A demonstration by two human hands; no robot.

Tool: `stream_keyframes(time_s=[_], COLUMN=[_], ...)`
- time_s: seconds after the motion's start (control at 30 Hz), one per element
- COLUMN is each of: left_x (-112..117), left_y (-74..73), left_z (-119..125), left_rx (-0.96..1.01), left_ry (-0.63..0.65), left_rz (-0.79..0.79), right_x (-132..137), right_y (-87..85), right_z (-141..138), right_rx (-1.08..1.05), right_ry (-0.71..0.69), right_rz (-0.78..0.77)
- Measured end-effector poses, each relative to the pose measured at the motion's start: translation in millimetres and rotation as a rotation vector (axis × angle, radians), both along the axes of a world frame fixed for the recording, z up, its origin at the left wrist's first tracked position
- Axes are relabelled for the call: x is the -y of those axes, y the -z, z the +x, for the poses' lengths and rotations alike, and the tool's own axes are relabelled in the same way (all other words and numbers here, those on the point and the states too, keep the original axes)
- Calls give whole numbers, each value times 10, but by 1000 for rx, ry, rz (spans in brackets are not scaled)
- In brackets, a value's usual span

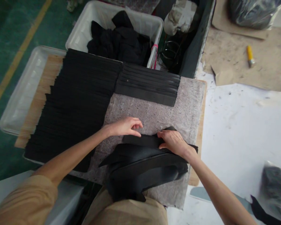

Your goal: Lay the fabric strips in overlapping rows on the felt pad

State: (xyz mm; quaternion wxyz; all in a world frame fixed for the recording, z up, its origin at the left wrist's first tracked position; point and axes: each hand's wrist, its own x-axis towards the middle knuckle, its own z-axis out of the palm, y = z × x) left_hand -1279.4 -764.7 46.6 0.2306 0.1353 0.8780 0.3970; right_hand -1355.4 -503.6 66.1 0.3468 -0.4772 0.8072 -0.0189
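Note:
A loose pile of black sheet-like strips (145,168) lies on the grey felt-like covering close to my body, some of them bent and overlapping. My right hand (172,141) grips the far edge of a black strip (140,141) at the top of this pile, thumb and fingers closed on it. My left hand (127,126) is just beyond the strip's left end, fingers loosely curled and apart from the thumb, with nothing in them. Farther off, a row of overlapping black strips (148,82) lies flat, beside a larger block of strips (77,103) on the left.
The grey covering (140,109) rests on a wooden board (201,131). Beyond it stands a white bin (84,28) of dark pieces; another pale tray (21,106) is at left. On the white table at right lie brown paper (231,62) and a yellow-handled brush (249,54).

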Motion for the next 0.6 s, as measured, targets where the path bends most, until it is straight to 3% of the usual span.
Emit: stream_keyframes(time_s=[0.17, 0.27, 0.33, 0.47, 0.6], left_x=[-102, 17, 156, 562, 964], left_y=[30, -1, -39, -99, -71], left_z=[134, 128, 90, -57, -228], left_rx=[-94, -77, -27, 100, 65], left_ry=[75, 56, 9, -259, -601], left_rz=[-109, -97, -52, -16, 40], right_x=[-12, -2, -23, -163, -241], right_y=[-53, -114, -143, -114, 28], right_z=[-98, -186, -293, -621, -910], right_rx=[71, 140, 94, 17, 210], right_ry=[129, 211, 231, 312, 582], right_rz=[-193, -273, -235, -132, -272])
